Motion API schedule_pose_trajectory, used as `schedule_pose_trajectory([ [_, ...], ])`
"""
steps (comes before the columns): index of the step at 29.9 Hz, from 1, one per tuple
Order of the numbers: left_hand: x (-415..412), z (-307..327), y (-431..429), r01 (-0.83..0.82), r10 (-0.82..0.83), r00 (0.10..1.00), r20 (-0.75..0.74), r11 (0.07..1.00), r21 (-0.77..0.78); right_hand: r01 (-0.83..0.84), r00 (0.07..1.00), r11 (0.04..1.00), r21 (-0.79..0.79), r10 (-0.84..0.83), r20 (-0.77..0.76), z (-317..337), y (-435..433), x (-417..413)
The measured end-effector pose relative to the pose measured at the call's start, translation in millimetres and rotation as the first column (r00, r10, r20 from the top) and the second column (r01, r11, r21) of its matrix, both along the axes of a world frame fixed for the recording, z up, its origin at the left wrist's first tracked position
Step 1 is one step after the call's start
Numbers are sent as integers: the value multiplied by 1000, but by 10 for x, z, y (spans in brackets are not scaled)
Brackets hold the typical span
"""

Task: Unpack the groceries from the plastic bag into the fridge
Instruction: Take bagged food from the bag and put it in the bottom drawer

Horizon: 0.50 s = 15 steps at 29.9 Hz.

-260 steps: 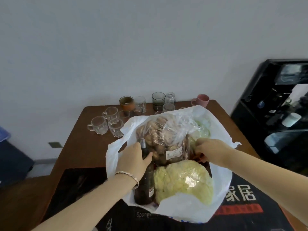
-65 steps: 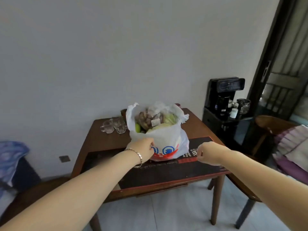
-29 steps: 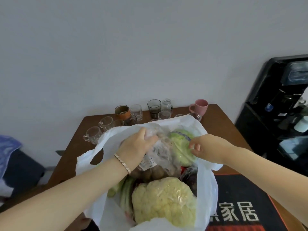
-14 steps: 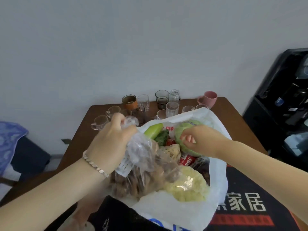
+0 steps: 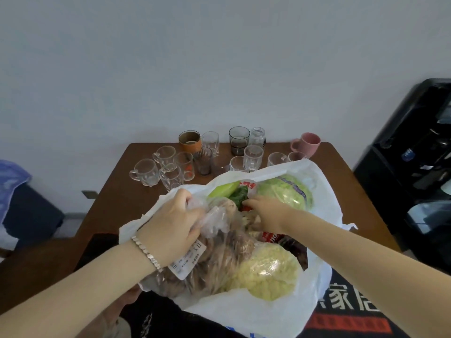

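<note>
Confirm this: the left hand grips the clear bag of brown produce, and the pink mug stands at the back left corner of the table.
Wrong corner. The head view shows the pink mug at the back right corner of the table. The left hand does grip the clear bag of brown produce.

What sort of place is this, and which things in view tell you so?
Most likely a home dining or kitchen corner: a wooden table holding drinking glasses and a pink mug, a black drinks machine beside it, and a white plastic bag of vegetables.
</note>
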<state>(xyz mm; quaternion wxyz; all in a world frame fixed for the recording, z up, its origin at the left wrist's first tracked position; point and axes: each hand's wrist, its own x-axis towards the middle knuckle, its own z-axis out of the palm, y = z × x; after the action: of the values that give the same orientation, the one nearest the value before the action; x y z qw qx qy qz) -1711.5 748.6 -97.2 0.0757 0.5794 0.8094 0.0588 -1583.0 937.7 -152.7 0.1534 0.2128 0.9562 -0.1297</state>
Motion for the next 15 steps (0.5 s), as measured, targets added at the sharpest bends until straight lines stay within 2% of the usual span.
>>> schedule_pose_trajectory([
  [2,-7,19,-25,16,-13,999,46,999,-48,-81,988,993,88,68,139,-140,6,-125],
  [5,-32,31,-69,11,-8,998,67,998,-54,-131,975,968,216,86,204,-285,-21,-238],
  [9,-61,39,-73,-20,25,998,58,997,-77,-101,987,968,231,67,149,-285,-48,-237],
  [11,-96,43,-76,-29,33,998,56,997,-77,-46,996,981,186,32,78,-220,-89,-190],
  [15,-197,52,-118,31,-24,989,149,999,-42,94,994,992,86,-88,-69,-49,-188,-37],
])
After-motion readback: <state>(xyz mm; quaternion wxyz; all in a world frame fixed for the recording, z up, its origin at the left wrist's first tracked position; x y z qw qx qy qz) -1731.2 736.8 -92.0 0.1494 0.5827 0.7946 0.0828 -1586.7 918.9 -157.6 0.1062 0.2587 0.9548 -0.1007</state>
